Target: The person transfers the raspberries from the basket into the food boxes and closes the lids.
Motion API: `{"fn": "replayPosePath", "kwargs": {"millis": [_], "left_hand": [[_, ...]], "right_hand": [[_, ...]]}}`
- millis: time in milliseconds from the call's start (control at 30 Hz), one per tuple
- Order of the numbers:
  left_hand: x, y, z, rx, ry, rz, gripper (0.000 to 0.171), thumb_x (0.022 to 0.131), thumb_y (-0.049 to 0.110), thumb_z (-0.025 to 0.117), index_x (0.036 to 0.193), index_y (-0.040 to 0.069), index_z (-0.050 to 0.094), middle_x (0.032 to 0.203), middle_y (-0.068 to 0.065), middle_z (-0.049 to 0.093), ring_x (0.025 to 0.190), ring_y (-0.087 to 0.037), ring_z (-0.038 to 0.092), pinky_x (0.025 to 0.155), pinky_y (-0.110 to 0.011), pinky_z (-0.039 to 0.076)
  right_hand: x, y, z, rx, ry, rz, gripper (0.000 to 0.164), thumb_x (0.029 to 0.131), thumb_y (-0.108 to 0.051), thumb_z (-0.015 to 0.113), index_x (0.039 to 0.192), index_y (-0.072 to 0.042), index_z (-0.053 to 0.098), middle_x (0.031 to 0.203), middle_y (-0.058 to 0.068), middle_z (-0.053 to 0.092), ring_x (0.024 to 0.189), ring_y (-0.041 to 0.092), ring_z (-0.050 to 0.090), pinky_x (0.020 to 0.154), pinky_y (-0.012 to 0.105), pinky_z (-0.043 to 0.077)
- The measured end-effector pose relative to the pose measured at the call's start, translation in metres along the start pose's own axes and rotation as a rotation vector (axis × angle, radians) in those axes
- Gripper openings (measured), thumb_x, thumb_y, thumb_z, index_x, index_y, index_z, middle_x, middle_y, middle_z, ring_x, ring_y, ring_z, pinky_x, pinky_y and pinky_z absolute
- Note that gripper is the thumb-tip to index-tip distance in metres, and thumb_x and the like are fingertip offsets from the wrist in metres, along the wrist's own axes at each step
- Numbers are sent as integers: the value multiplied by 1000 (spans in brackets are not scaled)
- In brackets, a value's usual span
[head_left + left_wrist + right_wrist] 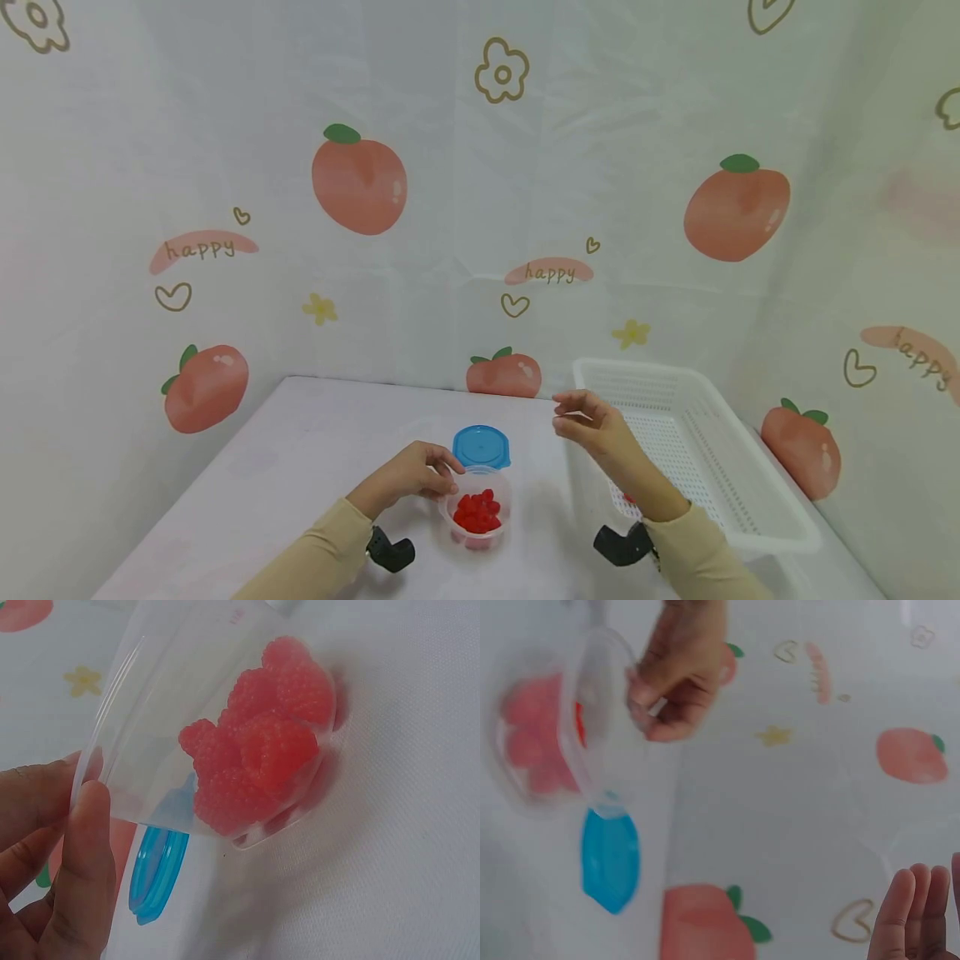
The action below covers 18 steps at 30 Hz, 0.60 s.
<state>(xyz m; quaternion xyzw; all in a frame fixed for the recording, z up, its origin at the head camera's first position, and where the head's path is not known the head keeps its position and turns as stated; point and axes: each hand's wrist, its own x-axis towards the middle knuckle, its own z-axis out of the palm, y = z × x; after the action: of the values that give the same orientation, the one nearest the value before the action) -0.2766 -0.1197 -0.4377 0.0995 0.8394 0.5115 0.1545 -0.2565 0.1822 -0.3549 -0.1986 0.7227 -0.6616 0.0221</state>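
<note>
My left hand [408, 479] pinches the rim of a clear plastic tub [154, 697] between thumb and fingers. Red raspberries [477, 512] lie in the bottom of the tub, seen through its wall in the left wrist view. Just behind the tub is its blue lid [482, 447], flat on the table. My right hand [597, 425] is raised near the left side of a white plastic basket [686, 377], its fingers loosely bent and holding nothing. A bit of red [628, 499] shows in the basket beside my right forearm, mostly hidden.
The white-covered table [322, 417] ends at a hanging cloth [420, 317] printed with peaches and flowers. The basket's perforated walls take up the right side of the table.
</note>
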Motion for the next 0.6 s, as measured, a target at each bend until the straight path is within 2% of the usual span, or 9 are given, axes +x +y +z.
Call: {"fn": "replayPosePath", "kwargs": {"millis": [133, 233, 300, 433, 567, 600], "left_hand": [[0, 1, 0, 2, -2, 1, 24, 80, 11, 78, 103, 6, 71, 83, -5, 60, 65, -15, 60, 65, -27, 58], [0, 1, -1, 6, -3, 4, 24, 81, 11, 77, 103, 6, 71, 83, -5, 60, 65, -15, 60, 65, -27, 58], [0, 1, -1, 8, -1, 5, 24, 80, 11, 78, 102, 7, 71, 83, -5, 60, 65, -15, 60, 65, -28, 58], [0, 0, -1, 9, 2, 6, 24, 80, 12, 78, 102, 8, 71, 82, -6, 60, 65, -16, 60, 65, -28, 58], [1, -1, 0, 5, -3, 7, 23, 80, 11, 78, 102, 7, 71, 82, -5, 60, 65, -15, 60, 65, -27, 58], [1, -1, 0, 4, -5, 7, 23, 80, 11, 78, 102, 7, 71, 82, -6, 60, 65, -15, 60, 65, -27, 58]], "right_hand": [[1, -14, -22, 104, 17, -85, 28, 93, 0, 60, 112, -20, 61, 105, -2, 57, 94, 7, 59, 87, 19, 52], [3, -21, -40, 158, 45, -138, 30, 94, 4, 55, 110, -20, 62, 104, -2, 57, 93, 7, 58, 85, 19, 53], [5, -23, -53, 154, 58, -153, 30, 94, 4, 54, 109, -20, 62, 103, -3, 57, 93, 6, 59, 85, 18, 53], [10, -17, -79, 57, 62, -126, 28, 96, 1, 53, 110, -21, 62, 104, -5, 57, 93, 6, 59, 84, 16, 52], [15, 1, -102, -112, 72, -41, 22, 96, -6, 57, 110, -22, 60, 102, -8, 57, 93, 4, 61, 82, 16, 53], [16, 7, -107, -151, 70, -15, 20, 95, -7, 58, 111, -19, 60, 101, -7, 58, 93, 3, 61, 81, 17, 53]]}}
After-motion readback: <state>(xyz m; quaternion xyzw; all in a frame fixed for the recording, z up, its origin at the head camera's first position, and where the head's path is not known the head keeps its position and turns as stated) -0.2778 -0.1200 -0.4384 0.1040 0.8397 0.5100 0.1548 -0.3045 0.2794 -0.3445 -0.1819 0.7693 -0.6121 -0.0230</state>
